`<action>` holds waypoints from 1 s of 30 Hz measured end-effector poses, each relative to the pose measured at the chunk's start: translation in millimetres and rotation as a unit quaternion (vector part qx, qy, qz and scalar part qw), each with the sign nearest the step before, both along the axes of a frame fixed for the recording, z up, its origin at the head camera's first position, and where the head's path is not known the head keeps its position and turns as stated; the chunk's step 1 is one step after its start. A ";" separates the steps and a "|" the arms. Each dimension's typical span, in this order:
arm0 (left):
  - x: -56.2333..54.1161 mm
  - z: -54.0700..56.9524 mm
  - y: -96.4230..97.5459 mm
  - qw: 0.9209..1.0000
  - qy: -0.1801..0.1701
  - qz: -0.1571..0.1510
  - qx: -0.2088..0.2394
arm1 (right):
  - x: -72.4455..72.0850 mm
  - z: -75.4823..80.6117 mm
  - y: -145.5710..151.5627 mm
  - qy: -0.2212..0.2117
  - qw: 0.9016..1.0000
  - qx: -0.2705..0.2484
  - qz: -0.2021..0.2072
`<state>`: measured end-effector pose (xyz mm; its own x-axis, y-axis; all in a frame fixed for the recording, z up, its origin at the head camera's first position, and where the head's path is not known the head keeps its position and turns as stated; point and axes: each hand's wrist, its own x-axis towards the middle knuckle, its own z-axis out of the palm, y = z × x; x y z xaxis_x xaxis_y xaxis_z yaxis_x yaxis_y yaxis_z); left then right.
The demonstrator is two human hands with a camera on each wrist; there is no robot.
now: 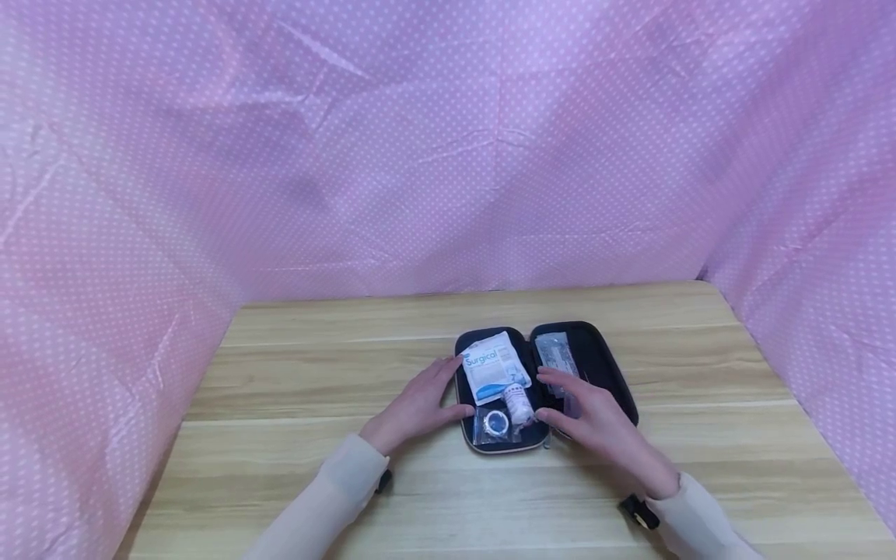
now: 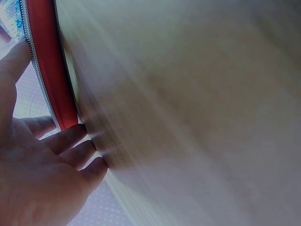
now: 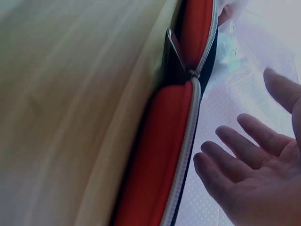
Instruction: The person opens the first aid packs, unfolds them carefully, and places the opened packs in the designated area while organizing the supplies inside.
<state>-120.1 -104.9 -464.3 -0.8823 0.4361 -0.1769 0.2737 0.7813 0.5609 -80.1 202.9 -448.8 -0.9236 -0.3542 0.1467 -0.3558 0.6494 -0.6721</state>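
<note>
Now the left hand (image 1: 418, 404), fingers spread, touches one unfolded zippered case (image 1: 603, 359) on the counter (image 1: 315, 358); the right hand (image 1: 595, 416), relaxed and empty, hovers above. Between them lie one "Surgical" packet (image 1: 490, 375), one white bundle (image 1: 518, 403), one bagged disc (image 1: 496, 423); beyond the right, one clear packet (image 1: 556, 348).

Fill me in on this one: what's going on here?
A person's left hand touches the left edge of an open zip case lying on a wooden table. The right hand is over the case near its fold, holding nothing. In the left half lie a packet marked Surgical, a white wrapped roll and a bagged round item. A clear packet sits in the right half, partly hidden by the right hand.
</note>
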 end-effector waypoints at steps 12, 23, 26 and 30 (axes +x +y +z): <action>0.6 1.3 1.5 1.000 -0.009 0.005 -0.003 | -6.4 -3.9 -15.7 -0.062 0.996 0.012 0.064; 0.5 0.3 0.7 1.000 -0.007 0.007 -0.004 | -9.7 4.1 -19.4 -0.067 0.992 0.060 0.084; -0.1 -0.3 0.6 1.000 -0.004 0.006 -0.004 | -11.3 6.3 -20.6 -0.070 0.991 0.077 0.084; -0.9 -0.7 0.8 1.000 -0.001 0.005 -0.006 | -13.0 7.6 -20.7 -0.071 0.988 0.097 0.098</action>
